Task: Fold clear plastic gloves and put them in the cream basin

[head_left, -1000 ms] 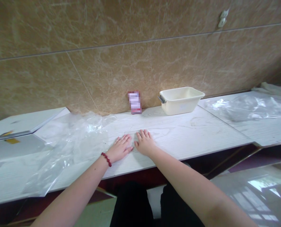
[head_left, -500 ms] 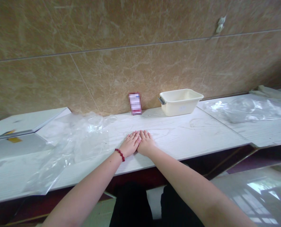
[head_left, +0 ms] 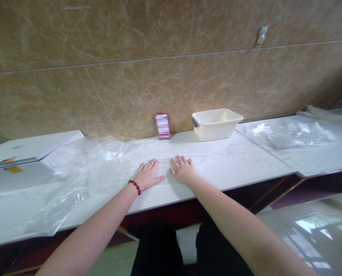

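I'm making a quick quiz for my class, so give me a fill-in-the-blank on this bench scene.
1. Both hands lie ____ on the white board.
2. The left hand has a red bead ____ at its wrist.
3. The cream tub stands against the ____.
4. Clear ____ sheeting lies beside the left hand.

Missing: flat; bracelet; wall; plastic

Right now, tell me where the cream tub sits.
The cream tub stands against the marble wall, right of the small blurred box, beyond the right hand.

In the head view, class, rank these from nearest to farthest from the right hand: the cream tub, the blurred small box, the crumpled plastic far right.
From the right hand:
1. Small box, at the wall, behind the hands.
2. Cream tub, back right.
3. Crumpled plastic, far right.
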Motion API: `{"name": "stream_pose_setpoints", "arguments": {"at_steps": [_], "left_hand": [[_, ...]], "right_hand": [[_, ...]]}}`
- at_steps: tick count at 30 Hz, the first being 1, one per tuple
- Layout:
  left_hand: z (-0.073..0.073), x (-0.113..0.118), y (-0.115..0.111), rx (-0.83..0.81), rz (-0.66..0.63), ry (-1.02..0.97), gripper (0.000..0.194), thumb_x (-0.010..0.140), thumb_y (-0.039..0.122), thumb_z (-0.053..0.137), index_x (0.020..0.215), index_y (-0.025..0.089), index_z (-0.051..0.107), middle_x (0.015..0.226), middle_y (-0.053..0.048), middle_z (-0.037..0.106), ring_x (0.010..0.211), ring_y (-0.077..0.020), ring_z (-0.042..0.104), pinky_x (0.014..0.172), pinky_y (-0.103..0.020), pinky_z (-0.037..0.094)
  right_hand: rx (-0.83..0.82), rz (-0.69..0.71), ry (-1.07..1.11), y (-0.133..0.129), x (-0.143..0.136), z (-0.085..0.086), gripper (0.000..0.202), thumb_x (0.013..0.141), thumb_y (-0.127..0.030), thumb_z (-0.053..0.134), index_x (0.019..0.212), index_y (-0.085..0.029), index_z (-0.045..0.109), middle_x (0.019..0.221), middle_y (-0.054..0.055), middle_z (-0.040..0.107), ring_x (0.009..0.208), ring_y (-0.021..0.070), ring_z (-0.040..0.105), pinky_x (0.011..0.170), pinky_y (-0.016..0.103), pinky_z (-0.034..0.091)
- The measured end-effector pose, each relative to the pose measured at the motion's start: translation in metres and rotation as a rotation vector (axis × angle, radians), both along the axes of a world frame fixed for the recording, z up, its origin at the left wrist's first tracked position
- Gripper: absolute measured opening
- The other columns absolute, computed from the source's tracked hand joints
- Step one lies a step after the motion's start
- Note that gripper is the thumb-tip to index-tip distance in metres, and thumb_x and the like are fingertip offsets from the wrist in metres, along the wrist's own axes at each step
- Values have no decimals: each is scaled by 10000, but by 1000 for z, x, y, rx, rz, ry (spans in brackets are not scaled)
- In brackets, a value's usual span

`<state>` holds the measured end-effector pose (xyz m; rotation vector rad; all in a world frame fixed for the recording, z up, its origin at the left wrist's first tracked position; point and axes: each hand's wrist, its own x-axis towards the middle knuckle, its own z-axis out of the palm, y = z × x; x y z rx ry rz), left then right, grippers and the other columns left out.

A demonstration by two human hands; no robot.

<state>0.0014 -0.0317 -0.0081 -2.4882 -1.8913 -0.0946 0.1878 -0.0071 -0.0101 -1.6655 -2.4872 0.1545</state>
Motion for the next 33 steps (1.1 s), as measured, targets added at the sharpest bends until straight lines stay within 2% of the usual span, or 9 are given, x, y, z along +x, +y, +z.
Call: {"name": "stream_pose_setpoints", "arguments": {"at_steps": [4, 7, 9, 12, 14, 16, 19, 24, 33], "left_hand": [[1, -15, -1, -11, -19, 7, 827, 669, 654, 299, 1282, 102, 229, 1338, -142, 211, 1238, -256, 121, 980, -434, 64], [-1, -23, -1, 44, 12, -6, 833, 677, 645, 303, 1275, 69, 234, 1328, -170, 220, 1241, -267, 72, 979, -445, 54], [-1, -27, -1, 105, 25, -33, 792, 719, 608, 270, 1278, 49, 212, 1331, -177, 208, 1244, -257, 53, 982, -438, 74], [1, -27, -5, 174, -5, -71, 690, 779, 534, 218, 1274, 54, 220, 1335, -156, 213, 1246, -235, 54, 990, -425, 85], [4, -22, -10, 176, -42, -87, 671, 781, 525, 238, 1272, 66, 231, 1330, -149, 233, 1245, -231, 78, 993, -425, 87], [6, -12, -18, 143, -92, -103, 684, 771, 531, 271, 1279, 77, 211, 1328, -148, 238, 1242, -227, 106, 994, -420, 97], [9, 5, -31, 75, -163, -128, 678, 767, 535, 286, 1287, 109, 198, 1337, -129, 223, 1241, -215, 119, 998, -403, 106], [9, 22, -42, -18, -182, -187, 642, 766, 544, 278, 1258, 132, 286, 1331, -121, 242, 1232, -218, 162, 991, -389, 141], [3, 16, -42, -36, -196, -140, 641, 777, 538, 251, 1245, 105, 311, 1321, -130, 259, 1227, -208, 185, 997, -367, 140]], "right_hand": [[-29, -17, -35, -1, 4, 2, 602, 777, -560, 122, 1301, -268, 169, 1365, 46, 143, 1234, 267, 64, 905, 553, -14], [3, -39, -31, 1, 11, 6, 574, 795, -521, 143, 1296, -247, 198, 1358, 57, 166, 1234, 265, 55, 902, 557, -23], [70, -99, 18, 4, 20, 11, 524, 813, -463, 182, 1277, -230, 251, 1333, 72, 230, 1226, 268, 90, 902, 557, 17], [137, -136, 127, 8, 37, 23, 415, 811, -375, 284, 1167, -214, 424, 1207, 90, 408, 1145, 258, 274, 899, 495, 164], [133, -6, 181, 7, 47, 32, 324, 793, -333, 357, 1027, -203, 539, 1080, 83, 499, 1036, 211, 393, 878, 395, 254], [116, 223, 203, 3, 54, 39, 248, 769, -307, 418, 900, -202, 601, 977, 61, 540, 939, 165, 449, 844, 316, 293], [97, 479, 200, -6, 60, 45, 185, 728, -306, 490, 799, -220, 637, 893, 30, 563, 862, 141, 470, 818, 291, 298], [67, 601, 167, -16, 63, 46, 217, 666, -364, 557, 826, -245, 645, 897, 19, 574, 862, 153, 467, 817, 308, 276], [139, 716, 139, -19, 55, 35, 195, 723, -257, 457, 788, -211, 635, 900, 18, 599, 882, 146, 464, 818, 299, 255]]}}
